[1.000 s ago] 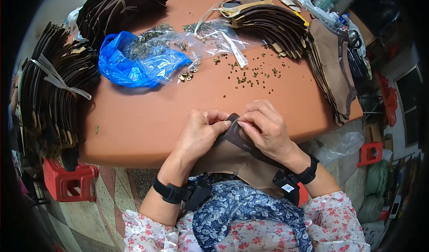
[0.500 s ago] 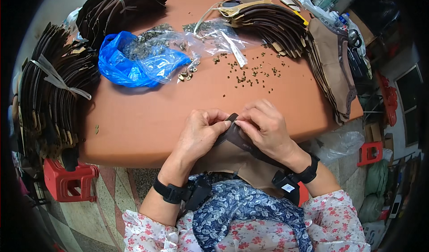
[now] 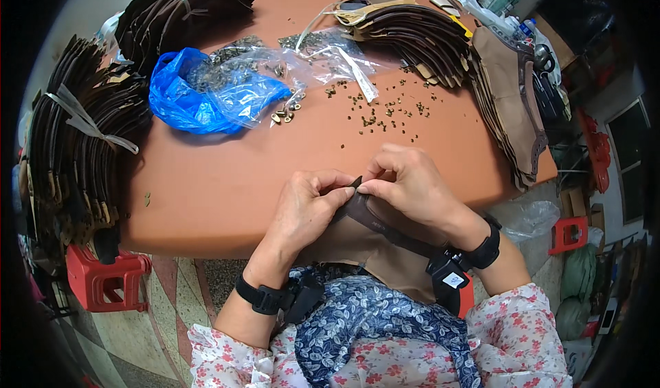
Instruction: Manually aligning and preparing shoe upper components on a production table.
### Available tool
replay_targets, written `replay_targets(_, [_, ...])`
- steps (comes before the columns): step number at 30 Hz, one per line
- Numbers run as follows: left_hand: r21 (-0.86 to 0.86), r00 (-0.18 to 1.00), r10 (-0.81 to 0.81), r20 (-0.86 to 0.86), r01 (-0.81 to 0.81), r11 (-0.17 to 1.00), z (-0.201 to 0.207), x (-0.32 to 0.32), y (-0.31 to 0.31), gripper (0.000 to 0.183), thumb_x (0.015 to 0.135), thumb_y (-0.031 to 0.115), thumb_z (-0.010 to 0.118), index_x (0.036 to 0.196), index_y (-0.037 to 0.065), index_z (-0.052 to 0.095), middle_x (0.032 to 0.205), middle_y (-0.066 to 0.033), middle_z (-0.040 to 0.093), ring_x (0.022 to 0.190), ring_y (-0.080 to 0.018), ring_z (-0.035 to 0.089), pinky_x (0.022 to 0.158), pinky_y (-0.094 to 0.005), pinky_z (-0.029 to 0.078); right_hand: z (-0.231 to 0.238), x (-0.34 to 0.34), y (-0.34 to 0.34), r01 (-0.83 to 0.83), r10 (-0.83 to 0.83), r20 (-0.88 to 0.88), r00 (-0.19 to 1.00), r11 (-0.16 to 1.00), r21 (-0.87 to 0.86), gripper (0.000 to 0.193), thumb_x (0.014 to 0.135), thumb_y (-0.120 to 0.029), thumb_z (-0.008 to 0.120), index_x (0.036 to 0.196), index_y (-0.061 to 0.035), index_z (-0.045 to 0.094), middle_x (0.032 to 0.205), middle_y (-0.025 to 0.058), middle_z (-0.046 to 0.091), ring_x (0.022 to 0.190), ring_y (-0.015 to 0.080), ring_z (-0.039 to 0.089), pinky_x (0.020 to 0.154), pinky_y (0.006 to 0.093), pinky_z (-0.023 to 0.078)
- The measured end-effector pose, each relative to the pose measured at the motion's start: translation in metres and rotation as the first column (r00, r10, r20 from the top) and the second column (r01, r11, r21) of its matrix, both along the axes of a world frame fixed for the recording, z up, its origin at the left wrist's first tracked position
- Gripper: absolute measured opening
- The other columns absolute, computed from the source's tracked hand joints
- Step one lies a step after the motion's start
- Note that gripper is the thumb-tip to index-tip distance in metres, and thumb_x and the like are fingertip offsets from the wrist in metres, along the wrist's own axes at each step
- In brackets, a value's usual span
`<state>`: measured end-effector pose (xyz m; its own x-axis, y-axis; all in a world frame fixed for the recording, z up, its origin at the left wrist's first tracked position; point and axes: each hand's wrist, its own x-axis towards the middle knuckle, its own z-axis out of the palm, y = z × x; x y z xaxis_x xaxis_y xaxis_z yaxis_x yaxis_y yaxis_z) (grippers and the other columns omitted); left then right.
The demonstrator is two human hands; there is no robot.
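Note:
A tan and dark brown shoe upper (image 3: 347, 240) lies across my lap, its dark-edged corner raised over the near table edge. My left hand (image 3: 309, 206) pinches that corner between thumb and fingers. My right hand (image 3: 409, 182) is closed at the same tip, thumb and forefinger pressed together; whether a small fitting is between them is hidden. Beyond my hands, many small brass-coloured metal fittings (image 3: 375, 121) are scattered on the table, and larger metal loops (image 3: 283, 116) lie beside a blue plastic bag (image 3: 172, 103).
The orange-brown table (image 3: 206, 189) carries tied stacks of dark uppers at left (image 3: 89, 137) and back left (image 3: 182, 17). Further stacks lie at back right (image 3: 412, 37) and right (image 3: 505, 99). Clear bags of fittings (image 3: 323, 44) sit mid-table. A red stool (image 3: 106, 278) stands at lower left.
My right hand has shifted slightly up and its wrist has swung outward to the right. My left hand stays nearly in place on the upper's corner.

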<state>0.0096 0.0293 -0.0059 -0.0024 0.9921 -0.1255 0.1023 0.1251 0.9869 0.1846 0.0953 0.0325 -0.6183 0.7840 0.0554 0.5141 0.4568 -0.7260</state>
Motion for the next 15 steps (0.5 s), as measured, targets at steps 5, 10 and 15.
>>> replay_targets(5, [0.092,1.000,0.013,-0.001,-0.013,0.996,-0.006,0.002,0.000,0.019,0.083,0.007,0.061,0.098,-0.001,0.070,0.076,-0.0114,0.070,0.068,-0.0122,0.064,0.064,-0.0264,0.050,-0.010,0.001,0.012,0.011,-0.055,-0.120,0.991,0.938,-0.346,0.010,0.076,-0.004,0.072,0.080,0.0009,0.064,0.076,0.0078,0.064,0.070,0.0142,0.061,0.063,0.0270,0.049])
replay_targets(10, [0.195,0.986,0.069,-0.149,-0.039,0.980,-0.002,0.005,-0.004,0.018,0.082,0.006,0.062,0.096,-0.002,0.070,0.079,-0.0147,0.071,0.072,-0.0189,0.069,0.068,-0.0288,0.051,-0.004,-0.002,0.013,0.018,-0.114,-0.125,0.986,0.804,-0.594,0.010,0.079,-0.002,0.071,0.083,0.0021,0.063,0.076,0.0038,0.064,0.069,0.0087,0.059,0.063,0.0229,0.049])
replay_targets(15, [0.185,0.990,0.065,-0.127,-0.040,0.982,-0.002,0.005,-0.005,0.017,0.082,0.006,0.062,0.095,-0.001,0.070,0.080,-0.0150,0.071,0.072,-0.0199,0.069,0.068,-0.0288,0.052,-0.014,0.000,0.014,-0.044,-0.087,-0.190,0.978,0.805,-0.592,0.007,0.080,-0.001,0.070,0.082,0.0016,0.063,0.074,0.0030,0.063,0.068,0.0085,0.058,0.062,0.0224,0.049])
